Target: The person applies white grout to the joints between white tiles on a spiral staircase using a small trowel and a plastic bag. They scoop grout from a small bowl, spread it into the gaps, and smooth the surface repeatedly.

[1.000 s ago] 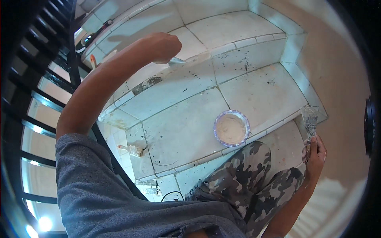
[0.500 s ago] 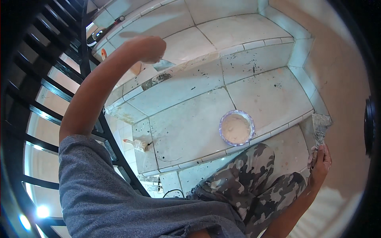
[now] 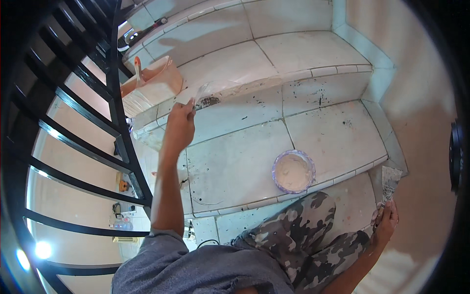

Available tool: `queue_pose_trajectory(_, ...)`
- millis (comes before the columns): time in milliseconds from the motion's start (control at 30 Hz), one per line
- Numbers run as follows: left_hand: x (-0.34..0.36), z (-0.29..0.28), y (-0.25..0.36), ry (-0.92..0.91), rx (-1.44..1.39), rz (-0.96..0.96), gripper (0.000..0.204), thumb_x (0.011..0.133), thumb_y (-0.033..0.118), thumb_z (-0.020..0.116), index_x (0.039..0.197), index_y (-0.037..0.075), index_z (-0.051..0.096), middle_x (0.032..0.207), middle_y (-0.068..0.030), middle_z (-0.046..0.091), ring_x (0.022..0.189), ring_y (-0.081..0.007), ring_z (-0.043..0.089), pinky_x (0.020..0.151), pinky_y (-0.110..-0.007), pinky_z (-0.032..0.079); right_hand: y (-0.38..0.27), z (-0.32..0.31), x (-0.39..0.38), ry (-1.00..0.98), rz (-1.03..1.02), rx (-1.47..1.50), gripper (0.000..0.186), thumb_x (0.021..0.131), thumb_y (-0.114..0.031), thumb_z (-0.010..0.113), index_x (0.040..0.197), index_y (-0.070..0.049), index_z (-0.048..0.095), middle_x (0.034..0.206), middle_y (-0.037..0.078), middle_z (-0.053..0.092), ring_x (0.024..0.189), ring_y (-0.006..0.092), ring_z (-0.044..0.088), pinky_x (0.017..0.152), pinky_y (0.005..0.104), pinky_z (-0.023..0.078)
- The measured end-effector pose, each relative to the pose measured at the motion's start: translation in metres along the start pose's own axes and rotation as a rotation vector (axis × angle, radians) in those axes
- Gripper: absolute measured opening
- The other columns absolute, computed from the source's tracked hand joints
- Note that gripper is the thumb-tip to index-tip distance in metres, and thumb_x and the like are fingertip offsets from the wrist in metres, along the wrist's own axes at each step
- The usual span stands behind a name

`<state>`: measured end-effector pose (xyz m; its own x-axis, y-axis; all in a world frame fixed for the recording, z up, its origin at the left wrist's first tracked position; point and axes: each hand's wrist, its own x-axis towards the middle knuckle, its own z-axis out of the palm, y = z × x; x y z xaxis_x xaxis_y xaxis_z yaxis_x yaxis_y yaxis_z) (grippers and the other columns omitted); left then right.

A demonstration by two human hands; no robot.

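Note:
My left hand is closed at the edge of the upper step, its fingertips pinched beside a dark, chipped patch. A thin, translucent sheet-like piece lies along that edge by the fingers; whether they grip it is unclear. At the far right, my right hand is closed round a putty knife, whose wide blade points away from me and carries whitish smears. Between the hands, a round tub of pale putty with a purple-and-white rim stands on the tiled step.
A peach-coloured bin with an orange-handled tool stands on the upper step. Black metal railing runs along the left. The wall rises at the right. A brush is mostly hidden behind my left forearm.
My left hand has come down and nearer from above the upper step to its edge, uncovering the bin. My left forearm now covers the brush. My right hand still holds the putty knife, slightly lower in view.

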<state>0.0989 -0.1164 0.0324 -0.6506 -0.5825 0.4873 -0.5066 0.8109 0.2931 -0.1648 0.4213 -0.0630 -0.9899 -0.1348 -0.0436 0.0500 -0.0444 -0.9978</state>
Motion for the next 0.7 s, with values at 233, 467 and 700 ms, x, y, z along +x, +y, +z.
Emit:
queue_pose_trajectory(233, 0.050, -0.018, -0.006, -0.084, 0.299, 0.018, 0.026, 0.089, 0.004, 0.058, 0.110, 0.004, 0.073, 0.099, -0.0224, 0.067, 0.094, -0.0396, 0.066, 0.080, -0.046, 0.054, -0.008, -0.002, 0.015, -0.079, 0.020, -0.107, 0.033, 0.102, -0.031, 0.061, 0.114, 0.000, 0.062, 0.062, -0.002, 0.051, 0.048, 0.0047, 0.045, 0.041, 0.0214, 0.034)
queue_pose_trajectory(467, 0.158, -0.045, 0.033, -0.664, 0.787, 0.183, 0.022, 0.078, 0.004, 0.062, 0.094, 0.006, 0.076, 0.095, -0.0173, 0.074, 0.088, -0.0344, 0.072, 0.070, -0.045, 0.057, -0.027, 0.035, 0.001, 0.037, -0.056, -0.141, 0.027, 0.102, -0.032, 0.060, 0.101, -0.006, 0.066, 0.057, -0.004, 0.049, 0.046, 0.0032, 0.043, 0.040, 0.0202, 0.031)
queue_pose_trajectory(700, 0.146, -0.045, 0.095, -0.734, 0.914, 0.115, 0.027, 0.076, 0.003, 0.064, 0.100, 0.004, 0.075, 0.103, -0.0139, 0.074, 0.093, -0.0337, 0.072, 0.071, -0.046, 0.057, -0.018, 0.018, 0.000, 0.005, -0.038, -0.153, 0.027, 0.102, -0.032, 0.060, 0.097, -0.006, 0.066, 0.058, -0.004, 0.051, 0.046, 0.0029, 0.044, 0.040, 0.0201, 0.030)
